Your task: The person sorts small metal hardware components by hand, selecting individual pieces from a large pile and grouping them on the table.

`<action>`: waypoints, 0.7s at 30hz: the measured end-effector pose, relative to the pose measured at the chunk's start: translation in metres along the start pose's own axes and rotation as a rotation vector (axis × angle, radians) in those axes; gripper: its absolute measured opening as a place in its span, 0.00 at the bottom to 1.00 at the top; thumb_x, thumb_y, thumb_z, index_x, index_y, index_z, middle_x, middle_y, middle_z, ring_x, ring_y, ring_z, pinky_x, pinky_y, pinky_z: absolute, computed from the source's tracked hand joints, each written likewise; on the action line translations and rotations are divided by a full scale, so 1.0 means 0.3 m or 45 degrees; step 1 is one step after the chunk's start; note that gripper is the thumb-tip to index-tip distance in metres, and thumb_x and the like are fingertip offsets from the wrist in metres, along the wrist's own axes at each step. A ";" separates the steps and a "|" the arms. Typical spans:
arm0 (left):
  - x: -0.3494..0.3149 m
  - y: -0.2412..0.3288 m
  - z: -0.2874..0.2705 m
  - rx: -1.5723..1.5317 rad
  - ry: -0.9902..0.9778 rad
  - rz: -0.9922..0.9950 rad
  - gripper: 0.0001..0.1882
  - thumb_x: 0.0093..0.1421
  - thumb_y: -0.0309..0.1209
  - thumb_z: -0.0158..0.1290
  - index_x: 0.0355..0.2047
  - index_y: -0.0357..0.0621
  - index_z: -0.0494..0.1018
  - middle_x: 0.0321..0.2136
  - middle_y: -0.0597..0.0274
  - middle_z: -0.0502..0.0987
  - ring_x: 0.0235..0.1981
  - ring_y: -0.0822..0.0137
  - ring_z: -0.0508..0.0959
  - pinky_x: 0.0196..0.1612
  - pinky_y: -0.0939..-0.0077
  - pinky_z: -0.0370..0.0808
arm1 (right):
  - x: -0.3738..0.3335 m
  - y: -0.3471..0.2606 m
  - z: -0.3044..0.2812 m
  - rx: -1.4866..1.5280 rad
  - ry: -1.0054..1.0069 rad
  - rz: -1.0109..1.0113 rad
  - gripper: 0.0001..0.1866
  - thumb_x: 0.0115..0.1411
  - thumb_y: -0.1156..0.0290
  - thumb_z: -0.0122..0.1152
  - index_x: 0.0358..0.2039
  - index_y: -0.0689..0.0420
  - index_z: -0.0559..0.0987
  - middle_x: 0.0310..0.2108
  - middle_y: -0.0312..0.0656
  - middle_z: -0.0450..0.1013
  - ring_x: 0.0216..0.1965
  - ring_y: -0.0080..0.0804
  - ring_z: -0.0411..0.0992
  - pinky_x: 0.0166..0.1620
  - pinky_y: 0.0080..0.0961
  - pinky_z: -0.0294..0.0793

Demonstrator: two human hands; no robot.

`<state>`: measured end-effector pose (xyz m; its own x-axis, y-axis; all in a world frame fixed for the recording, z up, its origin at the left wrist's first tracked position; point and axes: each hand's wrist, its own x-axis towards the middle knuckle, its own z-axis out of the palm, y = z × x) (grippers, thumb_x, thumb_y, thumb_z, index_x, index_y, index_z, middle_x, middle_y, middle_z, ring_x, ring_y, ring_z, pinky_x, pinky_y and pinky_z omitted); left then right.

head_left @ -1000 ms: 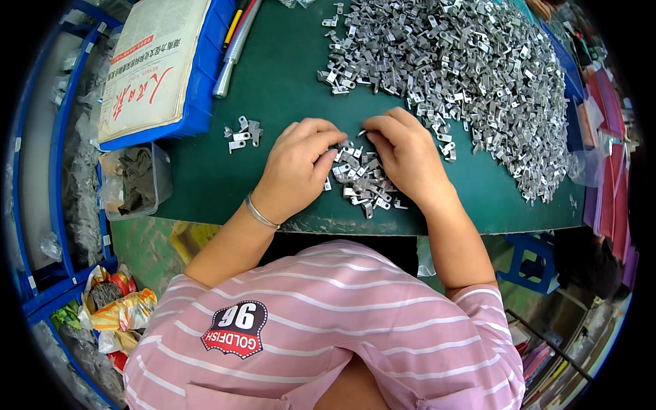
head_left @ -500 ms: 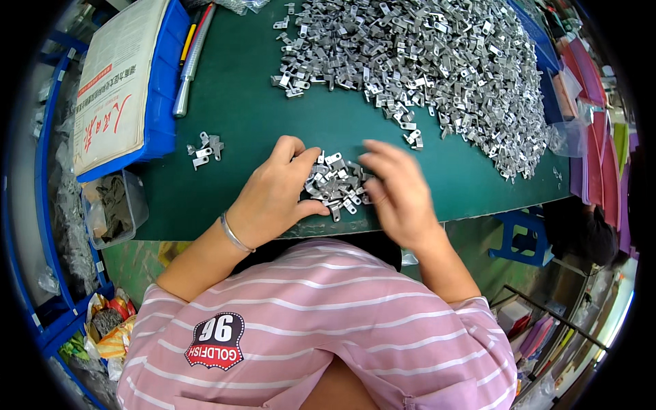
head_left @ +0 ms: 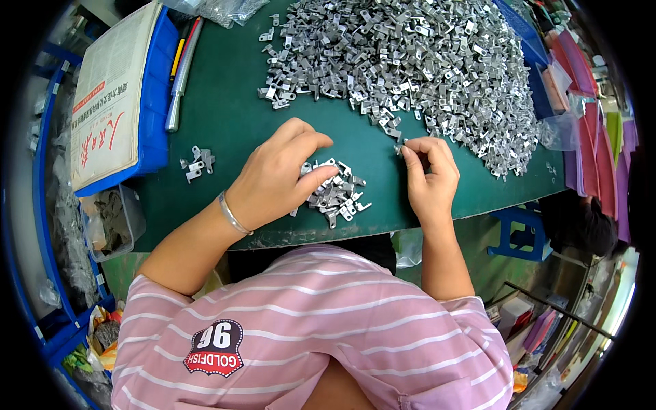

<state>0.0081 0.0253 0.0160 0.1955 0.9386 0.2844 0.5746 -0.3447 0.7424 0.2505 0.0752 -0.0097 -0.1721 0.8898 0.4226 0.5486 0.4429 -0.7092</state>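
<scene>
A small heap of bent metal brackets [head_left: 336, 198], each with a hole, lies near the front edge of the green tabletop. Over its left side my left hand [head_left: 277, 174] hovers, thumb and forefinger apart, hiding some pieces. To the right of that heap, my right hand [head_left: 432, 179] pinches one small metal bracket [head_left: 398, 147] between thumb and fingertips. The bracket is partly covered by the fingers. Just beyond it spreads a large pile of the same brackets [head_left: 417, 61].
A few brackets [head_left: 197, 164] lie apart on the left. Behind them stands a blue bin [head_left: 156, 113] with a folded newspaper [head_left: 109, 96] on top, beside a silver rod-like tool [head_left: 179, 92]. A clear plastic tub [head_left: 130, 219] sits at the left edge; a blue stool [head_left: 516, 232] is below right.
My right hand has left the small heap, moved right and closed on a bracket by the large pile. My left thumb and forefinger have lifted off the heap's edge, and the heap shows more spread.
</scene>
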 end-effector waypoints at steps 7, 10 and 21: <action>-0.018 -0.074 0.028 -0.138 0.005 -0.105 0.10 0.51 0.24 0.60 0.35 0.36 0.76 0.27 0.61 0.72 0.19 0.73 0.67 0.24 0.79 0.66 | -0.054 -0.024 -0.008 0.804 -0.068 0.332 0.03 0.57 0.86 0.59 0.33 0.68 0.78 0.37 0.44 0.74 0.33 0.27 0.75 0.38 0.20 0.77; -0.016 -0.079 0.030 -0.135 0.011 -0.101 0.09 0.51 0.23 0.59 0.35 0.37 0.76 0.28 0.62 0.72 0.19 0.74 0.67 0.24 0.79 0.65 | -0.071 -0.029 -0.004 0.946 -0.110 0.375 0.04 0.57 0.87 0.58 0.33 0.69 0.78 0.38 0.46 0.74 0.36 0.30 0.76 0.41 0.24 0.79; -0.019 -0.068 -0.033 -0.049 -0.065 -0.074 0.18 0.44 0.30 0.68 0.34 0.39 0.74 0.28 0.63 0.70 0.19 0.72 0.66 0.24 0.78 0.65 | -0.079 -0.073 0.017 1.066 -0.096 0.314 0.05 0.57 0.88 0.57 0.35 0.69 0.76 0.37 0.47 0.74 0.36 0.31 0.77 0.41 0.25 0.79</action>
<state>-0.0125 0.0269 0.0054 0.2036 0.9564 0.2092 0.5555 -0.2888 0.7798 0.2384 0.0451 -0.0070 -0.1978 0.9626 0.1850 -0.1989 0.1454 -0.9692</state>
